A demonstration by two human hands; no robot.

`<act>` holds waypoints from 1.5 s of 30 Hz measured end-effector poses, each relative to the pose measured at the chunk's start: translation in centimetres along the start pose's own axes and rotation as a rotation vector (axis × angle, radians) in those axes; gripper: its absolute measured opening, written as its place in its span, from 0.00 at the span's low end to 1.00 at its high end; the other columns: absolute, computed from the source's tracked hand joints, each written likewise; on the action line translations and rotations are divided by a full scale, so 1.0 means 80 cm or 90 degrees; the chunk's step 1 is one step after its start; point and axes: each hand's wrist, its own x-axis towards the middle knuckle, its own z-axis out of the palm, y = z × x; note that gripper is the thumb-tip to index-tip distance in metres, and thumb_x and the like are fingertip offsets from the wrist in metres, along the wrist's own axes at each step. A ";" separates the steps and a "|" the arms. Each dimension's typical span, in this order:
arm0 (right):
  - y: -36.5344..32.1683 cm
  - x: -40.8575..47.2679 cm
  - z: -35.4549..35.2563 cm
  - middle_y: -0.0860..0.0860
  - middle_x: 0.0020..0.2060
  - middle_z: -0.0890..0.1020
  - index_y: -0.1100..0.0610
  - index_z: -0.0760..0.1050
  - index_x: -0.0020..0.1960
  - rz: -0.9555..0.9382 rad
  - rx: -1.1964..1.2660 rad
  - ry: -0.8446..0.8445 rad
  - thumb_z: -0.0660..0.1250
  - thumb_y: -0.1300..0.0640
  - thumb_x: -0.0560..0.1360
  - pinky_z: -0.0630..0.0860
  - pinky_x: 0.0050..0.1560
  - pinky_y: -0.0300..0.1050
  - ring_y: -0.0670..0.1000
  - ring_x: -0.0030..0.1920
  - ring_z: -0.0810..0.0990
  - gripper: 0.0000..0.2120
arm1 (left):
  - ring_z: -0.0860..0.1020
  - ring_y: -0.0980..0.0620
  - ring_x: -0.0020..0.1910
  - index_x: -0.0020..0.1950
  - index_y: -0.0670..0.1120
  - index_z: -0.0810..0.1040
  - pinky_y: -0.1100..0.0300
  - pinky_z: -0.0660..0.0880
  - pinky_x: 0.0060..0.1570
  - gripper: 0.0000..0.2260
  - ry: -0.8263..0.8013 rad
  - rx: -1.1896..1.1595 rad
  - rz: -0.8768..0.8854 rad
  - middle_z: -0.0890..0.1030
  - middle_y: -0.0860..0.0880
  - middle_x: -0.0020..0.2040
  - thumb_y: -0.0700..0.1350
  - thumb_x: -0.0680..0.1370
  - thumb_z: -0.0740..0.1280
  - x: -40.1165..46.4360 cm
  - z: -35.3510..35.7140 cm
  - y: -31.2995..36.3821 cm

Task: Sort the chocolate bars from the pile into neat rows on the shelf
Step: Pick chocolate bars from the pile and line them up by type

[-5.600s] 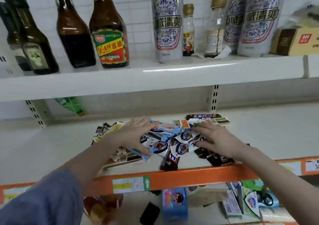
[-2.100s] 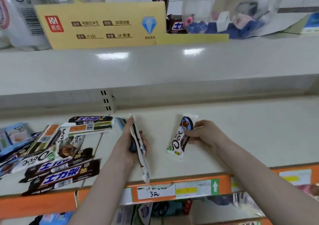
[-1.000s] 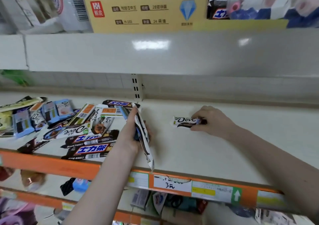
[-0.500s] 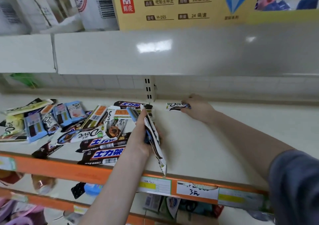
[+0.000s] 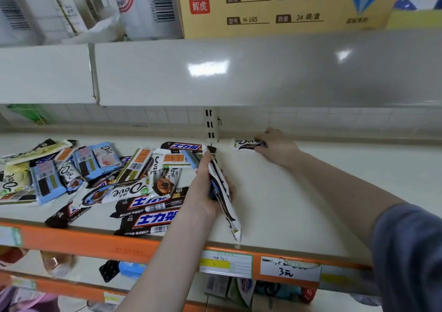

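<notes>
Head view: one white Dove bar lies flat at the back of the shelf, just right of the slotted upright, with the right hand closed on its right end, fingers pinching the wrapper. Left hand grips a bunch of bars edge-on, count not readable, fingers wrapped shut; the pile at left holds three dark bars with blue lettering plus overlapped Dove bars, total unclear. Yellow carton above, contents hidden.
</notes>
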 end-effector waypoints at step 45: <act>0.038 -0.227 -0.088 0.52 0.33 0.82 0.60 0.78 0.50 0.308 0.967 -0.015 0.64 0.70 0.71 0.72 0.28 0.31 0.42 0.28 0.77 0.10 | 0.83 0.48 0.36 0.60 0.38 0.77 0.55 0.80 0.38 0.18 0.011 0.142 0.158 0.84 0.43 0.45 0.36 0.71 0.72 -0.025 0.068 -0.112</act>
